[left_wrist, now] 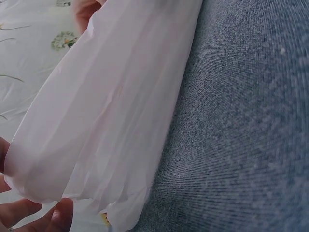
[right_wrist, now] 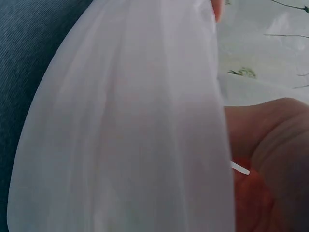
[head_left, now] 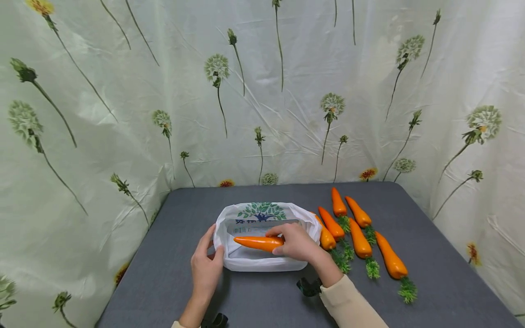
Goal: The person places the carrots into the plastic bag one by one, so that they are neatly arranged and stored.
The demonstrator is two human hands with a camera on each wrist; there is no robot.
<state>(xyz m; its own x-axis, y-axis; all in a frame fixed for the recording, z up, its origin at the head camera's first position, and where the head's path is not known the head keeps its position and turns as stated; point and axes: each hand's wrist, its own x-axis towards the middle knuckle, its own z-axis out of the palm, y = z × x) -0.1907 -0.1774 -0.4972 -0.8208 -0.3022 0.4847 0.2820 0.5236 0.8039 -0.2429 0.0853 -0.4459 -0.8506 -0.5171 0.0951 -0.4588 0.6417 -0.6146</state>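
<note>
Now, head view: right hand (head_left: 296,242) pinches a glossy, tapered orange carrot (head_left: 254,243) over the white, tree-printed plastic bag (head_left: 262,265); left hand (head_left: 206,266) pinches the bag's rim. Left wrist: thin film could slip, sagging. Right wrist: bag wall hides fingertips; snagging might tip it.

Pale dandelion-print curtain (head_left: 299,109) behind a dark grey tabletop (head_left: 262,296).

Bag (head_left: 264,265), white: a tree emblem (head_left: 262,211), green leaves above a dark blue trunk, is printed on the far wall. Beneath it, dark blue characters (head_left: 246,221), apparently Chinese, are set in a row; being small and partly cut off, they cannot be read. Lower left, a greenish patch (head_left: 243,230) of fine marks is borne, likewise illegible.
</note>
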